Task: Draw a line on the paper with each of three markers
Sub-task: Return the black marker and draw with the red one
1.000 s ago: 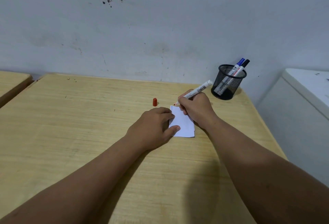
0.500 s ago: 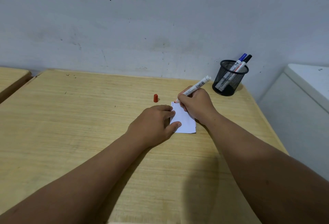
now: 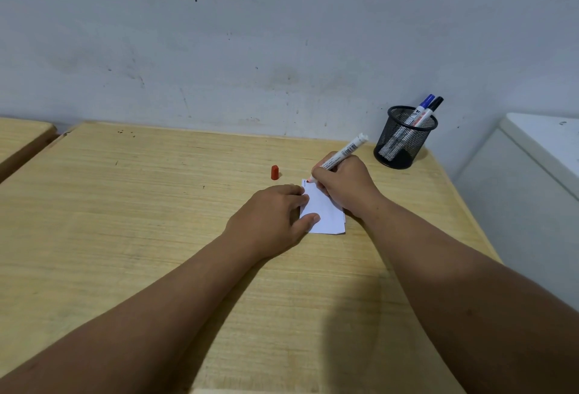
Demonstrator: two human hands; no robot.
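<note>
two markers (image 3: 416, 118) in mesh cup (image 3: 395, 155)

Barcode on held marker (image 3: 343, 152), print on cup markers (image 3: 416, 116), all too small to read

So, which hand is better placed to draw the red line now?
The right hand. It already grips the uncapped red marker with its tip at the far corner of the paper. The left hand lies flat on the paper's left edge, holding it steady.
</note>
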